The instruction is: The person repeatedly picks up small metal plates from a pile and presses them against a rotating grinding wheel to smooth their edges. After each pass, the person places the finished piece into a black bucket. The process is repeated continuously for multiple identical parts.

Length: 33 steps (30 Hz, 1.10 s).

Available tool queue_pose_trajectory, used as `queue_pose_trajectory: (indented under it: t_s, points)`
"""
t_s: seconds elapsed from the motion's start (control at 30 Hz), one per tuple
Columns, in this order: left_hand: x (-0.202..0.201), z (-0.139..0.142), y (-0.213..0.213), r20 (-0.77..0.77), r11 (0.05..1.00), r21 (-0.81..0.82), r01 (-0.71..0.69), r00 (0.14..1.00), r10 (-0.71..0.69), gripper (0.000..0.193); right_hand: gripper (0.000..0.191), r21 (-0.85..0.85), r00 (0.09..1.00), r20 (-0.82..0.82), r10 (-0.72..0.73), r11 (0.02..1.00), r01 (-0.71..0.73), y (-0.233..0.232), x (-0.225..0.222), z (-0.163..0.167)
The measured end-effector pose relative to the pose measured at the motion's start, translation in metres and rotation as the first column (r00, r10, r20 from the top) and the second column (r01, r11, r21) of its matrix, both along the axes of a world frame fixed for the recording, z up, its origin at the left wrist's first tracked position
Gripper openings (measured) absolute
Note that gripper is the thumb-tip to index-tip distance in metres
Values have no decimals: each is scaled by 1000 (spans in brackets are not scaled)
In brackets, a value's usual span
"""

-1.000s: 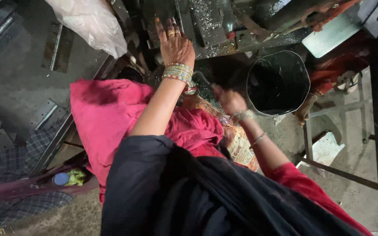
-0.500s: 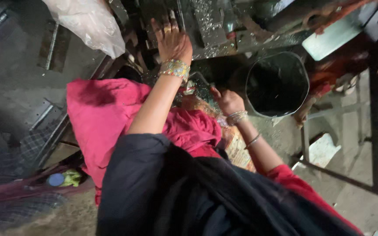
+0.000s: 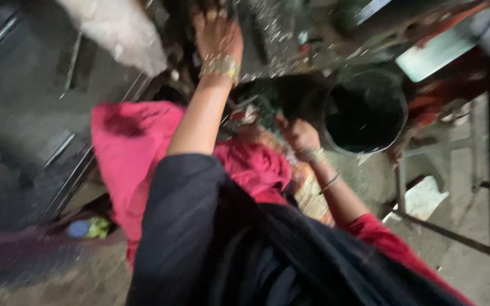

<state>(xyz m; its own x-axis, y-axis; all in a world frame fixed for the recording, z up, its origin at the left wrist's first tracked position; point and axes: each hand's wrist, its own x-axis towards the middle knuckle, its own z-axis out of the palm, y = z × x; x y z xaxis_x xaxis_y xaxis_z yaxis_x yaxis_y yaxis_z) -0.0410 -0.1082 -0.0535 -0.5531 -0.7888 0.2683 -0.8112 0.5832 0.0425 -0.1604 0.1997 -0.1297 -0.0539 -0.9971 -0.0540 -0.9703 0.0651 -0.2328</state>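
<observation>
My left hand (image 3: 218, 35), with gold bangles at the wrist, is stretched far forward and lies flat, fingers apart, on a dark metal machine bed (image 3: 290, 39) strewn with shiny shavings. My right hand (image 3: 299, 136) is lower and nearer to me, fingers curled, just left of a black bucket (image 3: 364, 110) and above patterned cloth. The blur hides whether anything is in it. A pink cloth (image 3: 126, 147) and a black garment (image 3: 228, 243) cover my lap and body.
A white plastic sack (image 3: 117, 28) lies at the top left. Metal strips (image 3: 69, 164) lie on the grey floor at the left. A metal frame stand (image 3: 426, 187) rises at the right. A small blue and green object (image 3: 86, 228) sits low left.
The view has tilted and blurred. My left hand has slid a little farther up the machine bed. My right hand stays beside the bucket.
</observation>
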Motion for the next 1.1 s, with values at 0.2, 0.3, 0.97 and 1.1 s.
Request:
queue_pose_trajectory:
  t_s: [0.2, 0.3, 0.97, 1.1]
  points:
    - [21, 10, 30, -7, 997, 13, 71, 997, -71, 41, 56, -239, 908, 206, -366, 881, 409, -41, 11, 104]
    - [44, 11, 86, 75, 990, 82, 116, 990, -122, 48, 60, -232, 851, 375, -368, 851, 471, -57, 15, 150]
    - [28, 17, 92, -201, 882, 467, -63, 964, 175, 38, 58, -187, 845, 362, -394, 857, 480, -59, 13, 150]
    - [43, 20, 104, 97, 983, 180, 43, 993, -61, 39, 60, -125, 897, 215, -387, 900, 418, -70, 11, 156]
